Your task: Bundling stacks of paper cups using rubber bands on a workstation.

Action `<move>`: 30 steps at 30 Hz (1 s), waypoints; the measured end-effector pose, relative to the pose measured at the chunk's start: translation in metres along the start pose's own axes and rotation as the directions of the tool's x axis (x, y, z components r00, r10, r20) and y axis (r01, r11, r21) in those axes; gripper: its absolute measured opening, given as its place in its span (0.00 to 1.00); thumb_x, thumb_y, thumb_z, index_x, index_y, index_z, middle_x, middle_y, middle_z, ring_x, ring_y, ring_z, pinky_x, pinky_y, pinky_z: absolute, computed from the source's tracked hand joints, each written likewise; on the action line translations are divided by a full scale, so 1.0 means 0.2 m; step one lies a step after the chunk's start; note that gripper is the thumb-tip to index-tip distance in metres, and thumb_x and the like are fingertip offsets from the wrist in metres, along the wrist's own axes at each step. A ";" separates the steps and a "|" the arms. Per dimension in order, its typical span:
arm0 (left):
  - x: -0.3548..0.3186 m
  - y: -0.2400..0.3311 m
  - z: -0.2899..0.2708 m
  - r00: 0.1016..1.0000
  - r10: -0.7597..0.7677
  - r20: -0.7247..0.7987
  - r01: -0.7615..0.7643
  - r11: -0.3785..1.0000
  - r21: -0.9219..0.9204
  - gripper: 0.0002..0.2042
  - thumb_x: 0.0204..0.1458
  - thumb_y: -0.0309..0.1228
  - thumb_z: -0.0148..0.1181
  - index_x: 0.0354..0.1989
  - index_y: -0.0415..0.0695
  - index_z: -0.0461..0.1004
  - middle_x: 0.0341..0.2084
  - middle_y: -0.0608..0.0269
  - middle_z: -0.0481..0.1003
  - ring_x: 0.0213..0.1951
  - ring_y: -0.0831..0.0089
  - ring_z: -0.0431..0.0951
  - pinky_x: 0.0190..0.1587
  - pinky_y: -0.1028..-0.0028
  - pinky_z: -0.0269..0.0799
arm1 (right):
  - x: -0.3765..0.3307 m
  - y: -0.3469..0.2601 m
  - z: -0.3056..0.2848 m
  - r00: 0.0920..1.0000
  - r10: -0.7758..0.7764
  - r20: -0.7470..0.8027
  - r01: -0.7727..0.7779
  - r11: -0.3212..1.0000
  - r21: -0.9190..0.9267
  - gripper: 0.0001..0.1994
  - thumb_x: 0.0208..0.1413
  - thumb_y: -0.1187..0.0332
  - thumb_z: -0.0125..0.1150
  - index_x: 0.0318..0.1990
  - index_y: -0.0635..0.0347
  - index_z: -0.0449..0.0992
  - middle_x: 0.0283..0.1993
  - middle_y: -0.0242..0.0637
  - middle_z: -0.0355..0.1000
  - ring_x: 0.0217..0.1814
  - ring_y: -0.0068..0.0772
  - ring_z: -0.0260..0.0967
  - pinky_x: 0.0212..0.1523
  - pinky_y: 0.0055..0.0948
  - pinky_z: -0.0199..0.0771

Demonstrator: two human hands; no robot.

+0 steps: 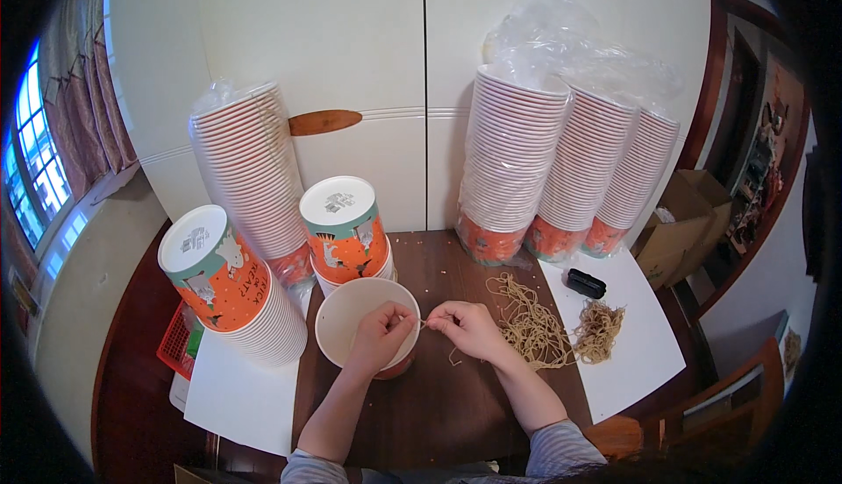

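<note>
My left hand (382,337) is closed in a pinch over the right side of an upright paper bucket (338,317) with a white inside. Just right of it, my right hand (467,330) pinches too, the fingertips of both hands almost meeting. A short bit of tan string (423,323) shows between them, and a loose end hangs below near the table. The bucket's outer wall is mostly hidden by its rim and my left hand. To the right lies a tangled heap of tan string (532,326), with a smaller bundle of string (599,330) beside it.
Upside-down orange bucket stacks (230,287) (346,238) stand at left. Plastic-wrapped bucket stacks (250,173) (513,164) stand against the white cabinet (351,37). A black object (586,283) rests on white paper (645,357). A cardboard box (680,230) stands beyond the brown table (438,423).
</note>
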State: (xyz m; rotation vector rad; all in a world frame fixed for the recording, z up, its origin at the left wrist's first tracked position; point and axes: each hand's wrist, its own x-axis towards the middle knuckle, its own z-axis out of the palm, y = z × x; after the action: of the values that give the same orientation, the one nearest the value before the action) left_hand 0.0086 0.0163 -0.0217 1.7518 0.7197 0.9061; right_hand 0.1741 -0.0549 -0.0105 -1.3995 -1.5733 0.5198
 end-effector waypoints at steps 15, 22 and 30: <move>0.00 0.00 0.01 0.997 0.034 -0.068 -0.025 0.992 0.123 0.04 0.46 0.26 0.56 0.24 0.39 0.69 0.16 0.71 0.67 0.20 0.86 0.64 0.23 0.83 0.60 | -0.01 0.00 0.01 0.997 0.066 0.029 -0.066 0.998 0.017 0.05 0.52 0.71 0.51 0.31 0.63 0.68 0.24 0.38 0.72 0.27 0.30 0.71 0.27 0.27 0.68; 0.00 -0.01 0.02 0.995 0.066 -0.078 -0.048 0.977 0.209 0.04 0.43 0.25 0.55 0.22 0.39 0.69 0.14 0.69 0.67 0.19 0.85 0.64 0.22 0.82 0.60 | -0.02 0.01 0.04 0.999 0.035 0.008 -0.035 0.999 0.039 0.03 0.54 0.72 0.47 0.32 0.62 0.63 0.22 0.34 0.68 0.24 0.24 0.67 0.27 0.24 0.66; -0.01 0.00 0.04 0.983 0.133 -0.130 -0.062 0.893 0.446 0.04 0.41 0.26 0.56 0.21 0.40 0.69 0.13 0.61 0.70 0.17 0.74 0.72 0.21 0.74 0.65 | -0.02 0.01 0.04 0.995 0.014 0.104 -0.013 1.000 -0.008 0.02 0.53 0.73 0.46 0.32 0.61 0.63 0.21 0.39 0.67 0.25 0.36 0.69 0.27 0.31 0.67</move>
State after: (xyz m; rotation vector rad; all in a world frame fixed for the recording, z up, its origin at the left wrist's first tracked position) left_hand 0.0141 0.0110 -0.0240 2.1472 1.0081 1.0143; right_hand 0.1676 -0.0557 -0.0168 -1.4089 -1.6505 0.6039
